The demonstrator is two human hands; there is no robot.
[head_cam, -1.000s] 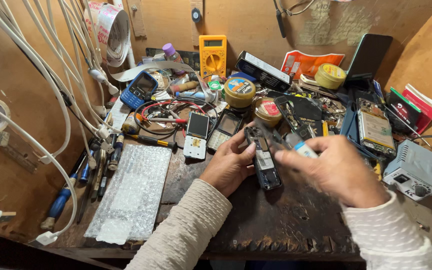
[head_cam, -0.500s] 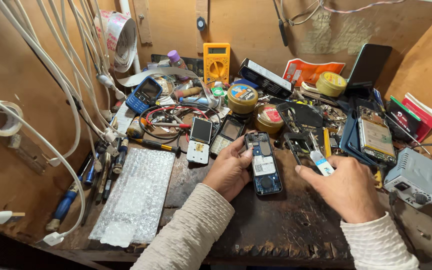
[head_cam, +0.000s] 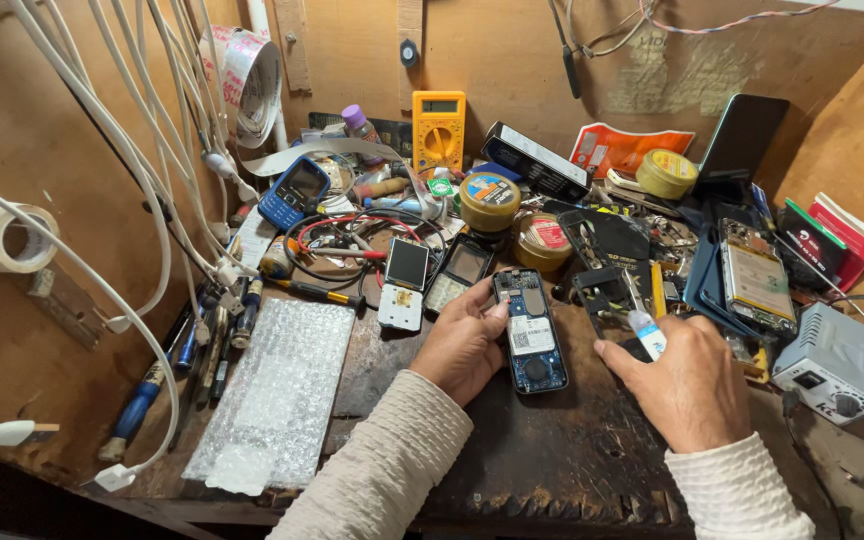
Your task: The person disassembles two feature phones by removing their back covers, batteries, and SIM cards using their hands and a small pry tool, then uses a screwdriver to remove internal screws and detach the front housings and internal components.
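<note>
Across the dark, scarred worktop (head_cam: 552, 470) clutter spreads from nine o'clock round to three. At eight o'clock lies a sheet of bubble wrap (head_cam: 277, 395), the biggest loose thing. At three o'clock sits a grey box with a knob (head_cam: 837, 365), and at twelve a yellow multimeter (head_cam: 439, 130) stands against the back board. At the centre an opened mobile phone (head_cam: 530, 330) lies flat on its face, its inner parts showing. The left hand (head_cam: 467, 345) rests at the phone's nine o'clock side, fingers curled against its edge and thumb touching its upper part, steadying rather than lifting it. The right hand (head_cam: 687, 385), at the phone's three o'clock and apart from it, is closed around a small tool with a white and blue handle (head_cam: 645, 330).
</note>
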